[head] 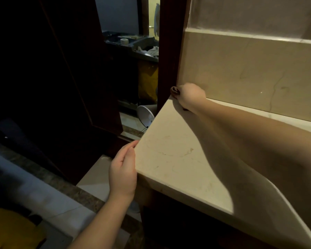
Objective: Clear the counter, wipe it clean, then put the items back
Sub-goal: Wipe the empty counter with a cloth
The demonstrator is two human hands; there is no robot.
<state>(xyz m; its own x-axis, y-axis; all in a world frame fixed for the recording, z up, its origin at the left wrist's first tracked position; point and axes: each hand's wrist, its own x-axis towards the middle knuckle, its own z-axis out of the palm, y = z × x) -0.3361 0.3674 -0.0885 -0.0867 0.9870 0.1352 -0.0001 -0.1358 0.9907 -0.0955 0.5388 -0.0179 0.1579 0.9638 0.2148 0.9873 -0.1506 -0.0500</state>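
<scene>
The cream marble counter (pixel 169 159) fills the middle of the view with nothing standing on it. My right hand (pixel 190 97) reaches to its far left corner, closed on a small brown cloth (pixel 174 90) pressed against the dark door frame. My left hand (pixel 123 169) grips the counter's near left edge, fingers curled around the corner. My right forearm stretches across the counter and casts a wide shadow over it. Most of the cloth is hidden inside my fist.
A beige tiled wall (pixel 250 69) backs the counter. A white basin rim (pixel 285 209) curves at the lower right. A dark wooden door (pixel 70 78) stands open at left; beyond it sit a cluttered cart (pixel 133 44), a yellow bag (pixel 147 81) and a white fan (pixel 145 115).
</scene>
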